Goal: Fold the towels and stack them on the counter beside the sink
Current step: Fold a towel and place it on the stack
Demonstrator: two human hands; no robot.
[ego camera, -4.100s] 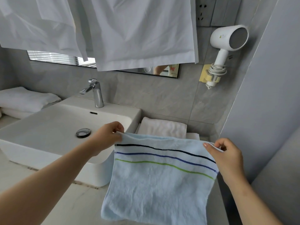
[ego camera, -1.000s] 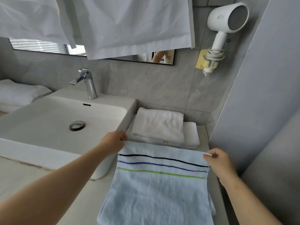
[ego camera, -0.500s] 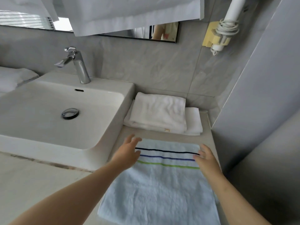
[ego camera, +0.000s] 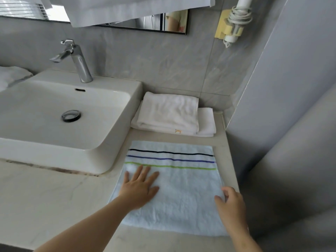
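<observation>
A light blue towel (ego camera: 181, 190) with black, blue and green stripes lies flat on the counter (ego camera: 54, 197) to the right of the sink (ego camera: 54, 106). My left hand (ego camera: 140, 188) presses flat on the towel's left part, fingers spread and straight. My right hand (ego camera: 231, 202) rests at the towel's right edge with fingers loosely bent; I cannot tell whether it pinches the edge. Behind the blue towel, against the wall, sits a stack of folded white towels (ego camera: 171, 113).
A chrome tap (ego camera: 76, 60) stands at the sink's back. Another white towel (ego camera: 11, 77) lies at far left. A grey wall panel (ego camera: 291, 106) closes the right side. White cloths (ego camera: 127, 10) hang over the mirror, and a hair dryer holder (ego camera: 234, 24) is on the wall.
The blue towel was held up by its top corners, then laid flat on the counter. Both hands have let go and slid back toward me over its surface.
</observation>
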